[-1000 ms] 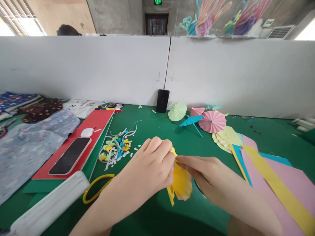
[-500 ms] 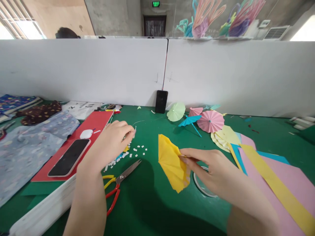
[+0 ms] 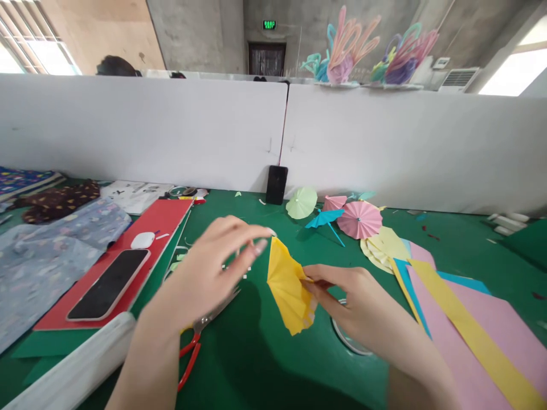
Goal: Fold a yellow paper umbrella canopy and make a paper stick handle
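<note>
**Left hand returns to the yellow fan**

Our left hand (image 3: 213, 273), half a second ago at the paper scraps, now hovers open-fingered just beside the yellow pleated paper (image 3: 288, 287). Our right hand (image 3: 354, 310) pinches its right corner. The fan spreads leftward, long axis running near-to-far. Scissors (image 3: 200, 336) lie below; bare green mat (image 3: 265, 364) lies nearer us.

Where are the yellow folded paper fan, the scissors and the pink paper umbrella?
yellow folded paper fan (image 3: 287, 287): head view, pleated middle.
scissors (image 3: 190, 350): head view, red handle.
pink paper umbrella (image 3: 359, 220): head view, canopy centre.
</note>
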The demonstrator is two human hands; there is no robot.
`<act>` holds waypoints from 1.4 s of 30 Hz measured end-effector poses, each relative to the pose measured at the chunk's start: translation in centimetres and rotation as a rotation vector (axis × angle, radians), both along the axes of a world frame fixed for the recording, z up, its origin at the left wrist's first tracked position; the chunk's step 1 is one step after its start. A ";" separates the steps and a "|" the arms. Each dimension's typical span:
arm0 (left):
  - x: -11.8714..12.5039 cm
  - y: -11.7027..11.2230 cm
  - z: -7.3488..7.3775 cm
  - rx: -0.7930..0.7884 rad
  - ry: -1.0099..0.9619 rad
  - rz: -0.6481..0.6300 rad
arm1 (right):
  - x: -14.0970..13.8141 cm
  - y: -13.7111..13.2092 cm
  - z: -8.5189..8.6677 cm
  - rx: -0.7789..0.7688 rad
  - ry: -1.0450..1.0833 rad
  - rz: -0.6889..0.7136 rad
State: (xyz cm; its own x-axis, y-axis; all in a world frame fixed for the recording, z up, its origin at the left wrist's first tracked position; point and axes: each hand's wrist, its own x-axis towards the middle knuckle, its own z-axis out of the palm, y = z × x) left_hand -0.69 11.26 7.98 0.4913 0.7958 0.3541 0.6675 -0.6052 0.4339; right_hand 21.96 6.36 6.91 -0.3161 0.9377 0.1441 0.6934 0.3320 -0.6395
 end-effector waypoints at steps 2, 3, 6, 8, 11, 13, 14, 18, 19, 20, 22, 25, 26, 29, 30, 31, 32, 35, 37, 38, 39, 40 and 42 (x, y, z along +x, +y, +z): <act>1.6 -1.8 0.2 0.037 0.035 -0.191 | -0.3 0.0 0.0 -0.005 0.040 -0.006; 2.2 -2.4 0.2 0.031 0.077 -0.240 | -0.4 0.0 0.0 -0.010 0.063 -0.009; 3.0 -3.1 -0.3 0.076 0.165 -0.263 | -0.6 0.1 -0.2 -0.034 0.132 -0.044; 2.9 -2.8 -0.5 0.143 0.215 -0.233 | -0.5 0.3 -0.5 -0.039 0.163 -0.085; 2.5 -2.1 -0.6 0.229 0.254 -0.168 | -0.4 0.4 -0.9 -0.020 0.190 -0.128; 2.3 -1.8 -0.7 0.241 0.262 -0.109 | -0.5 0.4 -0.9 -0.010 0.176 -0.117; 2.3 -1.7 -0.7 0.244 0.265 -0.085 | -0.5 0.4 -0.8 -0.009 0.153 -0.100; 2.1 -1.7 -1.2 0.201 0.292 -0.055 | -0.8 0.1 -0.3 0.005 0.056 -0.035; 2.0 -1.7 -1.4 0.177 0.301 -0.056 | -0.8 0.1 -0.3 0.009 0.049 -0.031; 1.9 -1.8 -1.4 0.157 0.305 -0.056 | -0.8 0.1 -0.4 0.013 0.049 -0.031; 1.6 -1.8 -1.4 0.141 0.299 -0.055 | -0.8 0.1 -0.6 0.011 0.052 -0.042; 1.2 -1.8 -1.1 0.145 0.288 -0.125 | -0.7 0.2 -1.0 0.011 0.044 -0.050; 1.1 -1.8 -1.0 0.134 0.298 -0.168 | -0.7 0.3 -1.1 0.014 0.042 -0.042; 0.9 -1.9 -0.8 0.066 0.324 -0.283 | -0.9 0.2 -1.0 -0.007 0.087 -0.001; 0.9 -1.9 -0.7 0.045 0.319 -0.305 | -1.0 0.1 -0.9 -0.023 0.123 0.009; 0.8 -1.9 -0.7 0.031 0.308 -0.322 | -1.0 0.1 -0.8 -0.041 0.162 0.014; 0.8 -2.0 -0.7 0.025 0.292 -0.331 | -1.1 0.1 -0.8 -0.055 0.198 0.013; 0.8 -2.1 -0.7 0.040 0.241 -0.317 | -1.3 0.1 -0.8 -0.066 0.255 -0.040; 0.8 -2.2 -0.5 0.051 0.219 -0.299 | -1.4 0.1 -0.9 -0.052 0.272 -0.077; 0.7 -2.2 -0.4 0.049 0.213 -0.296 | -1.4 0.1 -1.0 -0.039 0.283 -0.088; 0.7 -2.1 -0.3 0.043 0.210 -0.296 | -1.4 0.1 -1.0 -0.024 0.297 -0.093; 0.6 -2.1 -0.2 0.036 0.206 -0.295 | -1.4 0.1 -1.1 -0.010 0.308 -0.093; 0.5 -2.0 -0.1 0.022 0.196 -0.289 | -1.5 0.1 -1.1 0.014 0.319 -0.091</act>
State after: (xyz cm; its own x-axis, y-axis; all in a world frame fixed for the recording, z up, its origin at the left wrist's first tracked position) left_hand -0.18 9.23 7.90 0.7555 0.6074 0.2456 0.5369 -0.7888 0.2992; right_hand 20.51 6.46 5.85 -0.1682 0.9572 0.2353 0.4856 0.2882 -0.8253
